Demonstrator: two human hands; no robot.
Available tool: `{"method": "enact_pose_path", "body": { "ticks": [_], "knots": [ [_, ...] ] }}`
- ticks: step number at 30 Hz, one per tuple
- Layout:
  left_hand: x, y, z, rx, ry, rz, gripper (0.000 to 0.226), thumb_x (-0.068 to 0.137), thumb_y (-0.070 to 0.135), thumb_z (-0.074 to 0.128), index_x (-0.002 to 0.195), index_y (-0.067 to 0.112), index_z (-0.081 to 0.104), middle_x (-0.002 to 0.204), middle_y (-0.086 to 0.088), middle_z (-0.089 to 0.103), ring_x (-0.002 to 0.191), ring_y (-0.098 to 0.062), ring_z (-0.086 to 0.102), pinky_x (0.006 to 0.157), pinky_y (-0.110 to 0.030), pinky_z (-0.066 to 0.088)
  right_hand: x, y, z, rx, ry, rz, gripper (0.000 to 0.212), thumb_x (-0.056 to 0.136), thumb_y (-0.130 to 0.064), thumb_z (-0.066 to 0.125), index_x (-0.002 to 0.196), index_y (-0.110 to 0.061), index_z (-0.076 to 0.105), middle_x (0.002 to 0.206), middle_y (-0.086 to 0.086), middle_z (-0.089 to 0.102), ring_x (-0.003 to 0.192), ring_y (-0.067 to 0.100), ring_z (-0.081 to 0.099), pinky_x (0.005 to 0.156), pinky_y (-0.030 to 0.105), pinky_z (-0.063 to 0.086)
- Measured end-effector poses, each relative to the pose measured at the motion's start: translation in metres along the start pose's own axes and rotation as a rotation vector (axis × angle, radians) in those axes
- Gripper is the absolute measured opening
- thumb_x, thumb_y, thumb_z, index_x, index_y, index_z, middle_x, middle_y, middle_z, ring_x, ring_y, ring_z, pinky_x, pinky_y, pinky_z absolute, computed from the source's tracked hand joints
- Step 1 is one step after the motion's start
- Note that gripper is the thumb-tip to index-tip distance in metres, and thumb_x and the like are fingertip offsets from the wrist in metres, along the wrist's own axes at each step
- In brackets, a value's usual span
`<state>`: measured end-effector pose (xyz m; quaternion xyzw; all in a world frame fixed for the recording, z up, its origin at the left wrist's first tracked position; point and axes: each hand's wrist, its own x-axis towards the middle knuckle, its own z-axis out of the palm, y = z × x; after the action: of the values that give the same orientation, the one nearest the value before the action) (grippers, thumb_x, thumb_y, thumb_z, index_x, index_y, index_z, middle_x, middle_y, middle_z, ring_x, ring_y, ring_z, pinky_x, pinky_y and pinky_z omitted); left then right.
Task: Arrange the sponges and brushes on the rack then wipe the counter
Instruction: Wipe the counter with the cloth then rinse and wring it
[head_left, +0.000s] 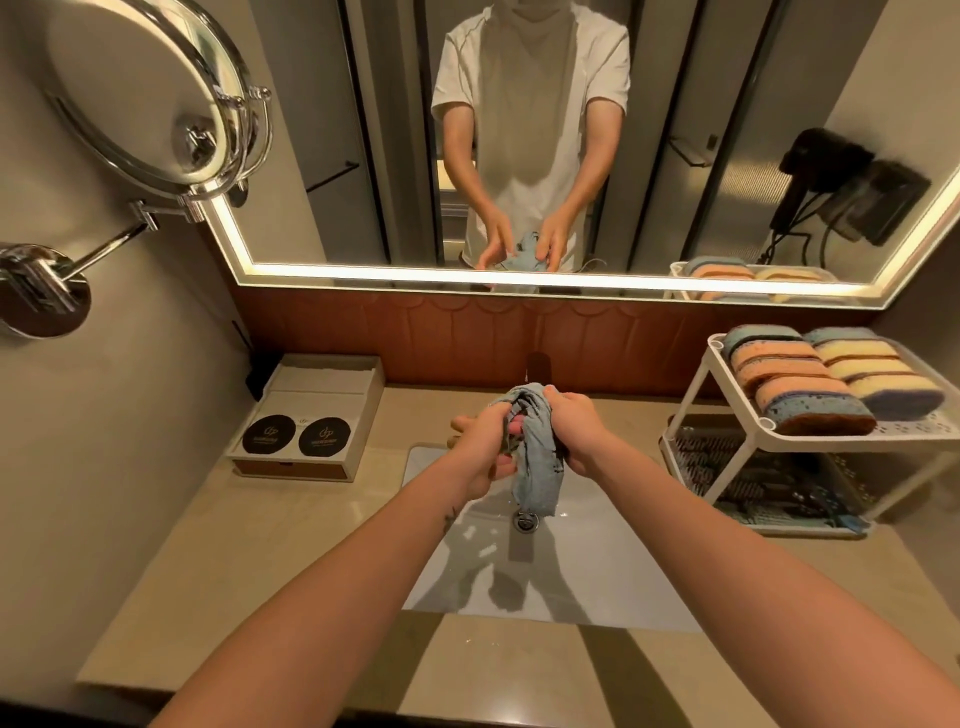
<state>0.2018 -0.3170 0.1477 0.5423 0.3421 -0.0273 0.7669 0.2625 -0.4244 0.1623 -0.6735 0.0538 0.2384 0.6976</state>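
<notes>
Both my hands hold a crumpled blue-grey cloth (537, 467) over the white sink (597, 571). My left hand (483, 441) grips its left side and my right hand (574, 426) grips its top right; the cloth's tail hangs down toward the drain (525, 521). On the right stands a white two-tier rack (831, 441). Its top shelf carries several sponges, orange and blue ones (789, 384) beside yellow and blue ones (872, 374). Dark brushes (769, 483) lie on its lower shelf.
A beige counter (260, 571) surrounds the sink. A white box with two black round coasters (296, 434) sits at the back left. A dark faucet (537, 366) rises behind the cloth. A round swing-arm mirror (150, 98) juts from the left wall; a wall mirror spans the back.
</notes>
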Motion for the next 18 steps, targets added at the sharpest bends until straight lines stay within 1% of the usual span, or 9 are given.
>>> {"method": "enact_pose_path", "body": {
  "ticks": [2, 4, 5, 8, 10, 11, 13, 15, 18],
  "knots": [
    [-0.013, -0.002, 0.005, 0.189, 0.008, 0.058, 0.061, 0.067, 0.061, 0.067, 0.106, 0.027, 0.036, 0.125, -0.008, 0.045, 0.102, -0.021, 0.061, 0.072, -0.038, 0.058, 0.007, 0.004, 0.003, 0.036, 0.073, 0.03, 0.033, 0.106, -0.023, 0.042, 0.105, 0.003, 0.062, 0.097, 0.023, 0.069, 0.077, 0.027, 0.069, 0.064, 0.034, 0.057],
    [-0.022, -0.004, 0.007, 0.332, 0.005, 0.159, 0.06, 0.072, 0.061, 0.065, 0.111, 0.023, 0.038, 0.12, -0.006, 0.039, 0.108, -0.017, 0.052, 0.09, -0.041, 0.053, 0.007, 0.003, 0.008, 0.104, 0.117, 0.077, 0.028, 0.107, -0.016, 0.041, 0.102, 0.003, 0.061, 0.095, 0.021, 0.066, 0.075, 0.029, 0.065, 0.061, 0.035, 0.054],
    [-0.027, -0.001, 0.006, 0.386, -0.011, 0.2, 0.061, 0.074, 0.061, 0.065, 0.112, 0.022, 0.039, 0.12, -0.005, 0.04, 0.106, -0.016, 0.051, 0.091, -0.038, 0.051, 0.007, 0.003, 0.01, 0.14, 0.126, 0.091, 0.026, 0.107, -0.013, 0.041, 0.101, 0.004, 0.06, 0.097, 0.022, 0.065, 0.075, 0.03, 0.065, 0.062, 0.037, 0.054],
    [-0.029, 0.009, -0.006, 0.53, -0.1, 0.265, 0.054, 0.079, 0.056, 0.069, 0.109, 0.017, 0.047, 0.11, -0.008, 0.062, 0.097, -0.02, 0.063, 0.074, -0.034, 0.052, 0.006, 0.001, 0.015, 0.201, 0.148, 0.161, 0.026, 0.106, -0.01, 0.039, 0.097, 0.004, 0.059, 0.105, 0.025, 0.065, 0.079, 0.036, 0.065, 0.069, 0.046, 0.056],
    [-0.026, 0.014, -0.014, 0.608, -0.062, 0.309, 0.043, 0.082, 0.047, 0.066, 0.104, 0.013, 0.054, 0.097, -0.012, 0.07, 0.092, -0.027, 0.069, 0.074, -0.042, 0.056, 0.002, -0.001, 0.017, 0.16, 0.14, 0.192, 0.023, 0.105, -0.009, 0.042, 0.103, 0.004, 0.061, 0.098, 0.025, 0.067, 0.076, 0.034, 0.067, 0.056, 0.04, 0.057],
    [-0.024, 0.016, -0.017, 0.619, -0.032, 0.339, 0.035, 0.083, 0.043, 0.064, 0.099, 0.012, 0.057, 0.094, -0.014, 0.072, 0.089, -0.03, 0.07, 0.075, -0.043, 0.057, 0.002, -0.001, 0.018, 0.117, 0.126, 0.195, 0.021, 0.103, -0.007, 0.044, 0.107, 0.003, 0.062, 0.094, 0.022, 0.068, 0.072, 0.031, 0.066, 0.046, 0.033, 0.054],
    [-0.022, 0.017, -0.02, 0.578, 0.016, 0.366, 0.016, 0.089, 0.031, 0.06, 0.087, 0.015, 0.061, 0.081, -0.01, 0.068, 0.078, -0.027, 0.064, 0.068, -0.036, 0.052, -0.001, -0.003, 0.018, -0.024, 0.095, 0.166, 0.024, 0.102, -0.006, 0.044, 0.112, 0.001, 0.064, 0.091, 0.019, 0.068, 0.065, 0.026, 0.064, 0.037, 0.024, 0.048],
    [-0.019, 0.018, -0.024, 0.447, 0.041, 0.344, 0.015, 0.094, 0.023, 0.054, 0.084, 0.016, 0.064, 0.078, -0.004, 0.065, 0.076, -0.02, 0.06, 0.065, -0.029, 0.047, -0.007, -0.007, 0.016, -0.169, 0.038, 0.154, 0.028, 0.102, -0.008, 0.039, 0.11, 0.001, 0.065, 0.085, 0.018, 0.068, 0.058, 0.025, 0.062, 0.037, 0.024, 0.048],
    [-0.016, 0.021, -0.028, 0.235, 0.049, 0.264, 0.022, 0.098, 0.02, 0.05, 0.095, 0.015, 0.071, 0.092, -0.006, 0.073, 0.088, -0.021, 0.068, 0.069, -0.028, 0.055, -0.02, -0.014, 0.005, -0.347, -0.052, 0.171, 0.033, 0.104, -0.018, 0.037, 0.102, -0.002, 0.065, 0.076, 0.016, 0.071, 0.055, 0.023, 0.067, 0.046, 0.028, 0.057]
  ]
}}
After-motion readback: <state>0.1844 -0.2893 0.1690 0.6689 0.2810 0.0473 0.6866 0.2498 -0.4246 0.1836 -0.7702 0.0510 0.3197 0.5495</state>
